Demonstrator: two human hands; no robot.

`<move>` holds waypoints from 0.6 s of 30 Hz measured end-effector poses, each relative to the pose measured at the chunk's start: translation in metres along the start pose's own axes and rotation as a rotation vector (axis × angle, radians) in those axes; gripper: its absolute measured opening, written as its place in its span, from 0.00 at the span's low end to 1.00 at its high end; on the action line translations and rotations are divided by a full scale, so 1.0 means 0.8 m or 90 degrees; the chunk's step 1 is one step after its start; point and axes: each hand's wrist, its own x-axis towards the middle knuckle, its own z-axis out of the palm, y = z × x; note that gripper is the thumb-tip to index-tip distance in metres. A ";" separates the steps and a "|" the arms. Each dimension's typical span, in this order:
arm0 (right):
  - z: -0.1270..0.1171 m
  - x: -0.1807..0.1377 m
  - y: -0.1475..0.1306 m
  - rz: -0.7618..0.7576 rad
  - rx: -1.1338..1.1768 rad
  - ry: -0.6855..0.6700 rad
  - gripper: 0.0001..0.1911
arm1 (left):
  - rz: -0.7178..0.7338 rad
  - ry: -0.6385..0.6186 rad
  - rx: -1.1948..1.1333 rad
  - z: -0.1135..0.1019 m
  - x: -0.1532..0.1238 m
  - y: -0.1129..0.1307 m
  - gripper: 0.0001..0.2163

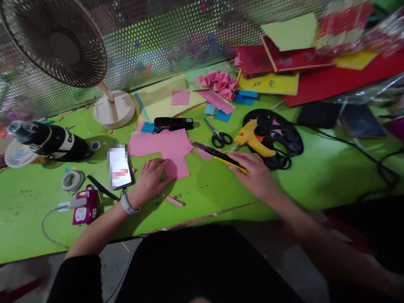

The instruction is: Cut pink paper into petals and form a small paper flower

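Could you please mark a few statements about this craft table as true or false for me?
1. The left hand rests flat on pink paper. True.
2. The right hand holds the scissors. False: the scissors lie alone on the table, and the right hand lies over the end of a black and yellow cutter.
3. The yellow glue gun lies partly on a black tray. True.
4. The fan stands at the far right. False: it stands at the far left.
5. A phone lies just left of the left hand. True.
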 end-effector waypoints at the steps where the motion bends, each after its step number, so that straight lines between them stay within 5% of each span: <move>1: 0.003 0.001 -0.002 -0.003 -0.014 0.009 0.18 | -0.017 -0.008 0.002 -0.002 0.002 0.001 0.29; 12: 0.009 0.033 -0.024 0.005 -0.111 0.061 0.21 | -0.033 -0.117 -0.138 -0.026 0.028 0.013 0.11; 18: 0.026 0.070 -0.033 0.007 -0.248 0.043 0.22 | -0.024 -0.057 -0.132 -0.023 0.025 0.011 0.21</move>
